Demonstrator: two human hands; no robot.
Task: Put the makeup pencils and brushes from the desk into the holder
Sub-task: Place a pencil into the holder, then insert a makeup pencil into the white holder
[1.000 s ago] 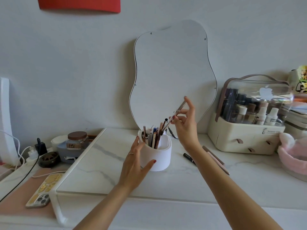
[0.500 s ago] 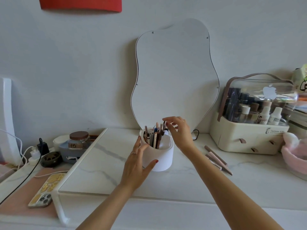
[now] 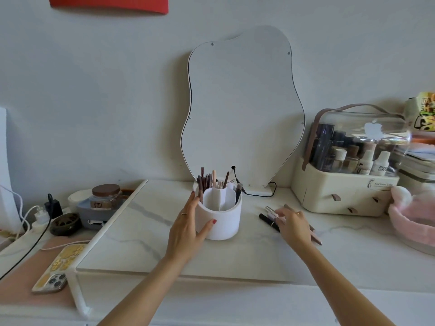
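Makeup pencils (image 3: 269,219) lie loose on the marble bench (image 3: 146,243) just right of the holder (image 3: 221,221), a black one nearest it and pinkish ones partly hidden under the right hand (image 3: 293,225). That hand rests palm down on the group, its fingers (image 3: 280,211) spread and blurred over the pencils; whether they have closed on any of them cannot be told. The white round holder stands upright in the middle of the bench, in front of a wavy-edged mirror (image 3: 240,109) that leans against the wall. Its rear compartments are filled with brown and pink pencils and brushes (image 3: 207,182) standing on end, while the front compartments show only white walls. The left hand (image 3: 188,229) cups the holder's left side, thumb across the lower front and fingers against the rim, grasping it. To the right sits a cream cosmetics organiser (image 3: 346,184) with a clear lid. At far left, off the raised slab, a phone (image 3: 58,267) lies flat beside a glass jar (image 3: 106,196).
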